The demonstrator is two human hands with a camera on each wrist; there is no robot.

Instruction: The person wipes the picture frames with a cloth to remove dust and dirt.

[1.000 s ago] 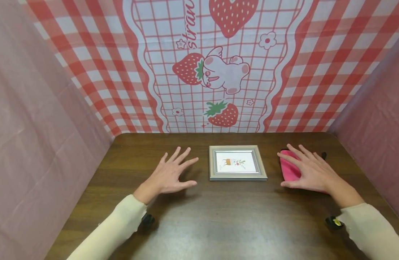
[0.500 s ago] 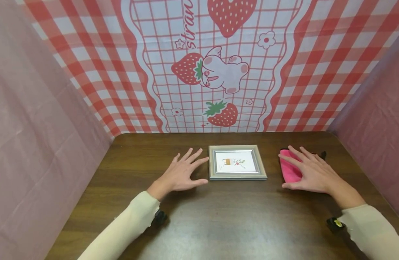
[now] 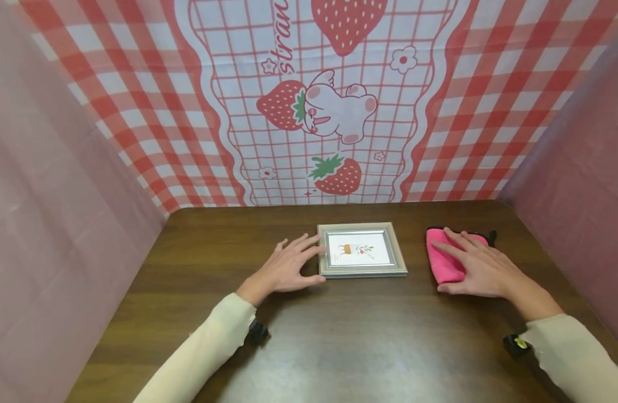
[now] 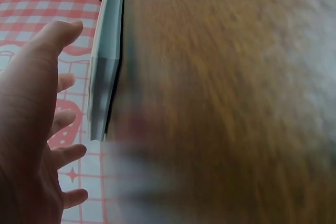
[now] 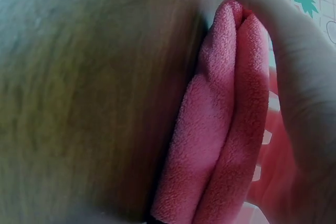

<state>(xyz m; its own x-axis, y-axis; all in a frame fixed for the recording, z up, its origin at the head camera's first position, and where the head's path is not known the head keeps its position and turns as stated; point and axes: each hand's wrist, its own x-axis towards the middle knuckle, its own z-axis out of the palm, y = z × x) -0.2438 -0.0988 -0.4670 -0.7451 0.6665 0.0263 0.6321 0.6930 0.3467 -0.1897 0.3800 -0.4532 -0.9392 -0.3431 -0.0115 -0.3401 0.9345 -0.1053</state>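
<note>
The picture frame [image 3: 361, 249] lies flat, face up, toward the far side of the brown table [image 3: 339, 341]. At its left edge is the left hand [image 3: 287, 267], fingers extended and apart, gripping nothing; whether a fingertip touches the frame I cannot tell. Right of the frame, well apart, lies a folded pink cloth [image 3: 443, 263] with the right hand [image 3: 482, 267] over it, fingers loosely extended rather than curled. Beyond the table's far edge hangs a red-and-white strawberry backdrop [image 3: 339, 112].
</note>
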